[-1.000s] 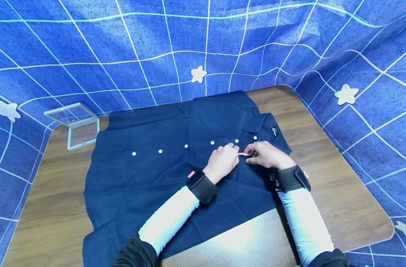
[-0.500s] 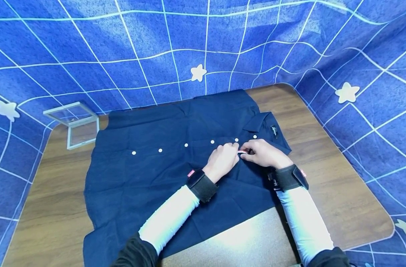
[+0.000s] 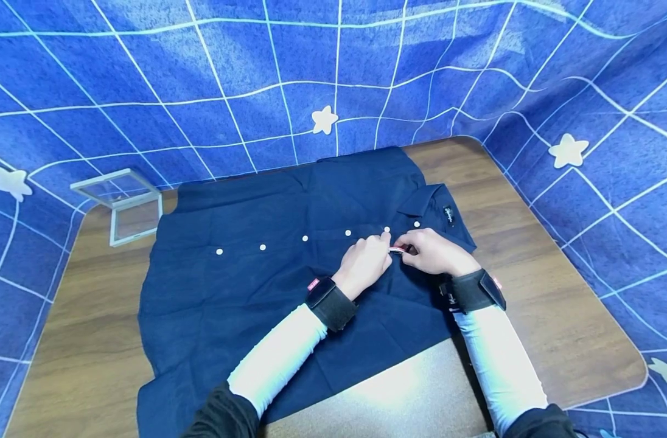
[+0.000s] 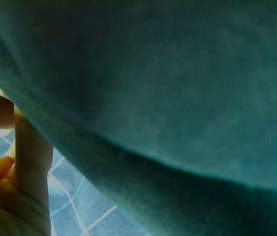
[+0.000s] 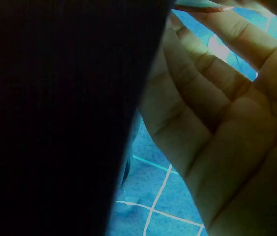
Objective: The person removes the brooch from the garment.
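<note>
Centrally on the counter [image 3: 558, 316] lay the navy shirt [image 3: 246, 292]; my left hand [image 3: 363, 263] and right hand [image 3: 432, 251] both pinched a small red-and-white clip [image 3: 397, 249] near its collar.

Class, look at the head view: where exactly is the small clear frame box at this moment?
The clear frame box stands on the wooden table at its far left corner, just left of the navy shirt, against the blue star cloth.

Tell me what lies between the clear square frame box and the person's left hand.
In the head view, a strip of bare wooden table, then the dark navy button shirt with white buttons, lies between the clear square frame box and left hand.
</note>
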Motion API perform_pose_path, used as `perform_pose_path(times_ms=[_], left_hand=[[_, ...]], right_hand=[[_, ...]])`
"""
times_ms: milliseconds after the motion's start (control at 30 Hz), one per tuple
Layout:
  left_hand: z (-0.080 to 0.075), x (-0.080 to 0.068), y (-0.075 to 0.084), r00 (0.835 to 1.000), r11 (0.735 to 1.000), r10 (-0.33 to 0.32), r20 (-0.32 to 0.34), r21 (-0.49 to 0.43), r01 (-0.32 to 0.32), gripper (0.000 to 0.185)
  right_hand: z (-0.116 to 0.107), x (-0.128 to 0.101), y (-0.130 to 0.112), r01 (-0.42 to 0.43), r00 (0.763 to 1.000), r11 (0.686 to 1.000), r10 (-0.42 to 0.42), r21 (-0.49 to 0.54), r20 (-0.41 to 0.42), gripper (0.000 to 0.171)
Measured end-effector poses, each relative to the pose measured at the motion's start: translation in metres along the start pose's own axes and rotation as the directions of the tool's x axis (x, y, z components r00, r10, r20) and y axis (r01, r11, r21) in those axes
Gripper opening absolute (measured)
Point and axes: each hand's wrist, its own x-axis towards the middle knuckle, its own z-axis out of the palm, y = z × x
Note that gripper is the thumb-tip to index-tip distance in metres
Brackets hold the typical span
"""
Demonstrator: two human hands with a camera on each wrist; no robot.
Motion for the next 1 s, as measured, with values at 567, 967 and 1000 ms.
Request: perform_pose_path(times_ms=[567, 967, 1000], left_hand=[[-0.0024, -0.0030, -0.0009, 1.000, 1.000, -0.012, 0.014, -0.025, 0.013, 0.038], [-0.0029, -0.0034, -0.0029, 1.000, 1.000, 0.006, -0.017, -0.015, -0.007, 0.037], [-0.0030, -0.0034, -0.0029, 1.000, 1.000, 0.006, -0.017, -0.015, -0.006, 0.037]], right_hand=[[0.0075, 0.0032, -0.0067, 0.000, 0.999, 0.999, -0.002, -0.035, -0.041, 0.006], [0.0075, 0.0026, -0.0077, 0.016, 0.998, 0.997, -0.020, -0.073, -0.058, 0.006], [0.0074, 0.0029, -0.0081, 0.016, 0.998, 0.997, -0.021, -0.076, -0.059, 0.007]])
